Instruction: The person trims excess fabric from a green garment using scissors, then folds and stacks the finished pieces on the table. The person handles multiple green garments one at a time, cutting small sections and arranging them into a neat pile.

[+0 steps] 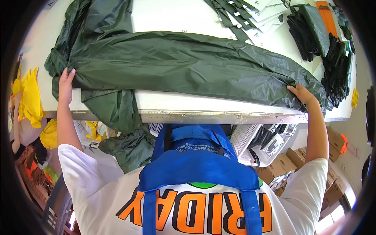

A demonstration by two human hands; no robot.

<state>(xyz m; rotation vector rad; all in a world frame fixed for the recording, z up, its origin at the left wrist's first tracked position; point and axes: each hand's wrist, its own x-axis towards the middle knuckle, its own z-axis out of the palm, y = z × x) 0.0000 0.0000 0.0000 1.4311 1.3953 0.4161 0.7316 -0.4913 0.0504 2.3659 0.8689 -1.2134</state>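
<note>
A dark green, shiny waterproof garment (164, 62) lies in a long folded strip across the white table, creased along its length. At its left end my left hand (65, 85) is closed on the bunched cloth, thumb uppermost. My right hand (302, 94) pinches the fabric near the right end, where it is crumpled; some of its fingers are hidden. Between my widely spread arms the strip stretches fairly straight. More green cloth runs to the far left, and a loose flap (113, 109) hangs over the near edge of the table.
White cards with dark straps (254, 19) and folded dark green bundles (309, 31) lie on the table's far right. Below it are a white basket (244, 143) and cardboard boxes (280, 166). Another person's arm (16, 113) shows at left beside yellow cloth (31, 98).
</note>
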